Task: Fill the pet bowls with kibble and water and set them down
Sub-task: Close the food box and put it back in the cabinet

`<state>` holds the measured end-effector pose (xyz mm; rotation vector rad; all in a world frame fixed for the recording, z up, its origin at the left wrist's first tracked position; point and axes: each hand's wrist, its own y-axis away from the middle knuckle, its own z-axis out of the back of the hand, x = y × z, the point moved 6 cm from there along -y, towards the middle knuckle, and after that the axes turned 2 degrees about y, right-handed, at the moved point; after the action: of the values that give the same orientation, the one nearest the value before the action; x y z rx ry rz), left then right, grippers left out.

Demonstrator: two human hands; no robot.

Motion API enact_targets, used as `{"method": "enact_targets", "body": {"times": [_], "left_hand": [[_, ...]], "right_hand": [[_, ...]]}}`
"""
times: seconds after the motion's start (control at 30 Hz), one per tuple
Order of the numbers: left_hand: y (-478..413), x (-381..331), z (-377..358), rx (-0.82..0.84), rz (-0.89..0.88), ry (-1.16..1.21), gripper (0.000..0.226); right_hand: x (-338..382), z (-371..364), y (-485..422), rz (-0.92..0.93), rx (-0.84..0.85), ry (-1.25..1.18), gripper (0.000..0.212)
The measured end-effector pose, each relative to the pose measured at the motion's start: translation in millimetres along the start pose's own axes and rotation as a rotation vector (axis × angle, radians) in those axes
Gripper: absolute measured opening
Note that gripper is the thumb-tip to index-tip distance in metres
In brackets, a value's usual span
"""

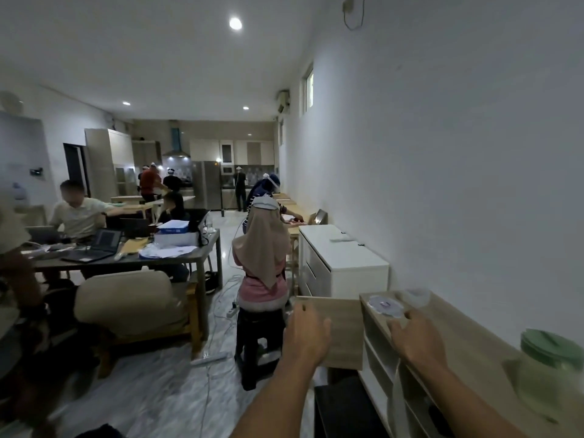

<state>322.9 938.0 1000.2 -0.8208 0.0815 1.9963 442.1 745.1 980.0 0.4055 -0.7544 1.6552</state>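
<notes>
A: Where are your hands?

B: Your left hand is at about 6 o'clock in the view. It rests on the top edge of an open wooden cabinet door. Your fingers are curled over that edge and pressed close together. Nothing else is in that hand.

A: And the other one?

B: Your right hand is at about 5 o'clock. It lies on the front edge of the wooden cabinet top. The fingers bend down over the edge, close side by side. I cannot tell if they pinch anything.

A: Where are the pet bowls?

B: Look just past your right hand, at about 1 o'clock from it. A round white thing with a wavy rim sits on the cabinet top, near your fingertips. A clear bowl sits beside it, closer to the white wall. Both are blurry, so I cannot tell what is in them.

A: Anything else on top?

B: Yes. At about 4 o'clock in the view there is a green stack with a green lid. It is blurry too.

A: Who is near you?

B: A person in a tan head cover sits on a dark stool, at about 12 o'clock from your left hand, back turned to you. More people sit at a grey table at about 9 o'clock.
</notes>
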Motion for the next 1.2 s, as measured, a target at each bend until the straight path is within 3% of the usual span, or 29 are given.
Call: {"method": "enact_targets", "body": {"times": [0.43,0.8,1.2], "left_hand": [[-264,36,-98,0.145,-0.158,-0.027,0.045],[-416,2,-243,0.401,-0.293,0.001,0.041],[-534,-29,-391,0.667,-0.340,-0.086,0.050]], "right_hand": [[9,-137,-199,-0.138,-0.076,0.023,0.042],[-59,-213,-341,-0.392,-0.079,0.109,0.048],[-141,-285,-462,-0.601,0.123,0.162,0.049]]}}
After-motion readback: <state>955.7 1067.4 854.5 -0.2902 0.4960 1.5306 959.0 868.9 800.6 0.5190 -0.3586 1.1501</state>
